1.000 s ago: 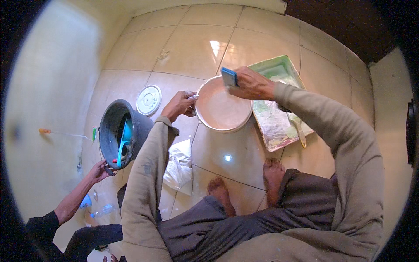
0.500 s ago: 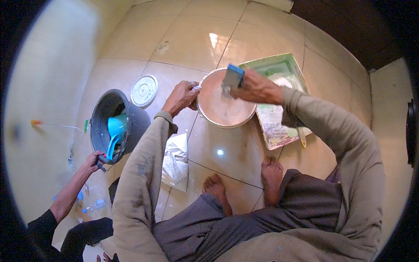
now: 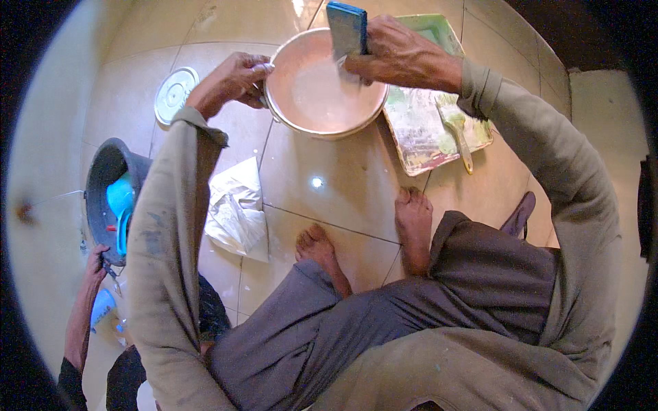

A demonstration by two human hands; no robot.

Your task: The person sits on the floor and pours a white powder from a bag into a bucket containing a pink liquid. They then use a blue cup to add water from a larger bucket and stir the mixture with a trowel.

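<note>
My left hand (image 3: 236, 82) holds the rim of a white round bucket (image 3: 327, 133) at its left side, fingers wrapped over the edge. Inside the bucket is a pale whitish-pink mix (image 3: 319, 92). My right hand (image 3: 404, 56) grips a flat, dark grey tool with a blue top edge (image 3: 348, 31), which looks like a scraper. It is held upright over the bucket's opening; its lower end is partly hidden by my fingers. Just right of the bucket lies a paint-stained tray (image 3: 411, 130), with a paintbrush (image 3: 458, 133) resting on its near right part.
A white lid (image 3: 176, 96) lies left of the bucket, and a white bag (image 3: 236, 209) nearer my foot. At far left another person's hand (image 3: 99, 259) is at a dark bucket (image 3: 103, 161) holding a blue dipper (image 3: 120, 197). A sandal (image 3: 519, 216) lies by my right leg.
The view has shifted, so the bucket and tray sit higher in the picture. My right hand has raised and turned the tool above the mix. The left hand keeps its hold on the rim.
</note>
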